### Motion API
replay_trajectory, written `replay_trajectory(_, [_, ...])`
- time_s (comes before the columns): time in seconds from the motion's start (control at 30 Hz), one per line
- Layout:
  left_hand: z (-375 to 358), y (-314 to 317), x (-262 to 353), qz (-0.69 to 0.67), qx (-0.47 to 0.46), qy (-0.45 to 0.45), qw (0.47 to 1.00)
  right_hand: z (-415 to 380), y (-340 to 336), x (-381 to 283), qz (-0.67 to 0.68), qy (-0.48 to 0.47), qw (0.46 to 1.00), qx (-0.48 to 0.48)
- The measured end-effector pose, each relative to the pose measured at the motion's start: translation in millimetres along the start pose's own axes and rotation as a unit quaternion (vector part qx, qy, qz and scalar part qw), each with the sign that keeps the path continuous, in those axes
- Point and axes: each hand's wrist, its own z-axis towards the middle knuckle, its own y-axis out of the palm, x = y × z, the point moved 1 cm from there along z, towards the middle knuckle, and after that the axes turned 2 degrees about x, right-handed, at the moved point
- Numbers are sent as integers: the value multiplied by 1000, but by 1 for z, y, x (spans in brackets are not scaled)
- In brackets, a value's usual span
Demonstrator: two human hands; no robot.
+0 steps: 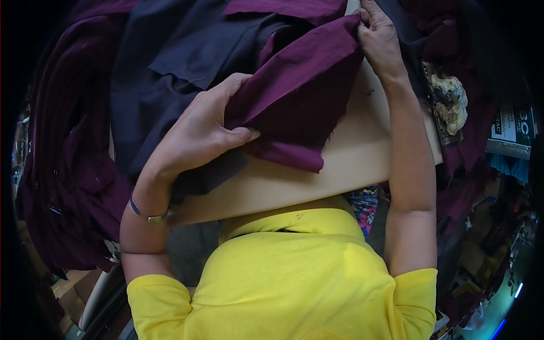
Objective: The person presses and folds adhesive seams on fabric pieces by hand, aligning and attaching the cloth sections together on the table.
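A maroon cloth piece (300,107) is stretched between my two hands over the tan board (362,147). My left hand (212,116) grips its lower left part, thumb in front and the other fingers hidden behind the fabric. Up at the top right, my right hand (378,34) pinches the cloth's upper corner between thumb and fingers. The cloth's lower edge hangs over the board, with a frayed edge on its right side. Dark cloth (170,73) lies behind and beneath my left hand.
More maroon fabric (73,158) hangs in folds at the left. A stained, whitish lump (449,102) sits at the board's right side. Printed packaging (511,127) is at the far right. The board's near edge is close to my yellow shirt (289,277).
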Motion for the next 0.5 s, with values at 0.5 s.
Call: replay_trajectory(0.5, [-6,-6,-1,-272,-31,-165,947,-2,4,28,185,95,978,-7])
